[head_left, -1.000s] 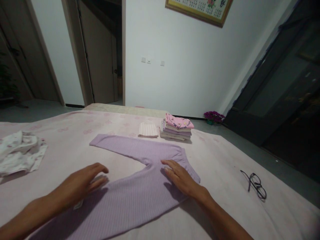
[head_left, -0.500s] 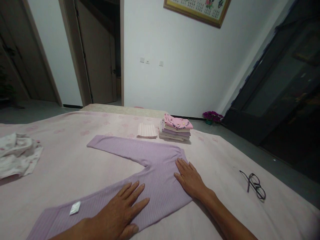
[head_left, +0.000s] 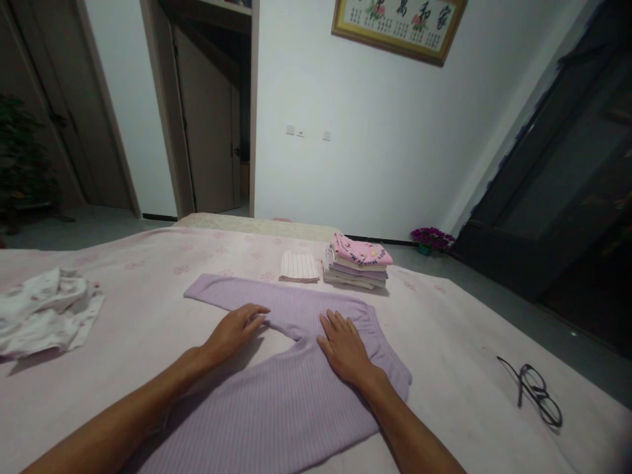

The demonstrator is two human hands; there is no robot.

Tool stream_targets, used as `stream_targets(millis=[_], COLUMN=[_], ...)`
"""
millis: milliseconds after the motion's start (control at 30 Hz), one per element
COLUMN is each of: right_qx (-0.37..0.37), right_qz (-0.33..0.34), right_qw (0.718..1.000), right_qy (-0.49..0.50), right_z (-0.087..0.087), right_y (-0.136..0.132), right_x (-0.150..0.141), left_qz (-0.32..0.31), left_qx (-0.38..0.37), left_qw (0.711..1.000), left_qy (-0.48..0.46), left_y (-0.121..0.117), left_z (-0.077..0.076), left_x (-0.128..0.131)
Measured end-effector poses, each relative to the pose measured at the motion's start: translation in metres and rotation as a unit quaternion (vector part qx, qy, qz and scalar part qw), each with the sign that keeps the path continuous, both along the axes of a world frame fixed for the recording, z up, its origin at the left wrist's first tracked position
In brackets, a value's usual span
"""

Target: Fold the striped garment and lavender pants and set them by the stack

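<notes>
Ribbed lilac trousers (head_left: pixel 286 401) look soft, light, best gripped by the waistband (head_left: pixel 392 351); left hand (head_left: pixel 237 332) and right hand (head_left: pixel 344 347) grasp nothing

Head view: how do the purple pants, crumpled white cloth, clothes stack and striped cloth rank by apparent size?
Purple pants, partly out of frame
Crumpled white cloth, partly out of frame
Clothes stack
Striped cloth

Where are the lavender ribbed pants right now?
In the head view, the pants lie spread at lower centre, under the right hand, left of the eyeglasses.
</notes>
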State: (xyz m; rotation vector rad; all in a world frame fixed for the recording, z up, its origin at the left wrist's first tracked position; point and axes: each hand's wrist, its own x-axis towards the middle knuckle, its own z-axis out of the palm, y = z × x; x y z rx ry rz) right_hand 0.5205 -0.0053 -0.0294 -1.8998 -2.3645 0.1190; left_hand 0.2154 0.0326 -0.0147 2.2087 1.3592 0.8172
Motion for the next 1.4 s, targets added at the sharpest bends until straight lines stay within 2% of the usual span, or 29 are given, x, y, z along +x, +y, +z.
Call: stream_targets(millis=[167,300,467,567,633,733,800,900,933,967,1000,1067,1200,1300,1400], right_qx=[0.001,0.002,-0.002,-0.004,-0.007,-0.008,-0.005,-0.001,-0.001,-0.001,-0.002,-0.003,-0.008,-0.006,0.007], right_qz=[0.005,0.0,-0.003,-0.003,-0.004,-0.007,-0.005,-0.004,-0.004,-0.004,-0.003,0.002,-0.032,-0.092,-0.132], right_qw=[1.0,1.0,1.0,1.0,1.0,1.0,1.0,1.0,1.0,1.0,1.0,1.0,0.999,0.996,0.991], right_qy=[-0.009,-0.005,0.008,0.014,0.017,0.022,0.025,0.024,0.022,0.021,0.02,0.019,0.006,-0.014,-0.033], right_z=[-0.006,-0.004,-0.003,-0.002,-0.002,-0.002,-0.002,-0.004,-0.004,-0.004,-0.004,-0.004,-0.006,-0.009,-0.013], right_y=[-0.001,-0.001,-0.001,-0.002,-0.002,-0.002,-0.002,-0.002,-0.003,-0.003,-0.003,-0.003,0.004,0.014,0.021], right_x=[-0.001,-0.001,0.0,0.0,0.0,0.0,0.0,0.0,-0.001,-0.001,-0.001,0.001,0.017,0.037,0.051], left_qz=[-0.032,0.038,0.146,0.197,0.227,0.239,0.191,0.048,-0.012,-0.107,-0.169,-0.239,-0.253,-0.243,-0.187], left_qx=[0.058,0.048,0.009,-0.015,-0.022,-0.01,0.009,0.023,0.024,0.015,0.011,0.008,0.028,0.043,0.056], left_qw=[0.985,0.966,0.949,0.939,0.934,0.935,0.949,0.975,0.981,0.984,0.979,0.965,0.954,0.956,0.97], left_qy=[0.161,0.251,0.279,0.281,0.277,0.264,0.25,0.214,0.193,0.143,0.111,0.107,0.16,0.16,0.144], left_y=[0.046,0.082,0.12,0.131,0.132,0.123,0.107,0.069,0.054,0.039,0.024,0.0,-0.023,-0.024,-0.019], left_z=[-0.034,-0.051,-0.052,-0.047,-0.042,-0.031,-0.022,-0.012,-0.01,-0.009,-0.01,-0.013,-0.022,-0.023,-0.021], left_x=[-0.007,-0.019,-0.06,-0.081,-0.083,-0.062,-0.035,0.017,0.033,0.048,0.061,0.077,0.076,0.059,0.042])
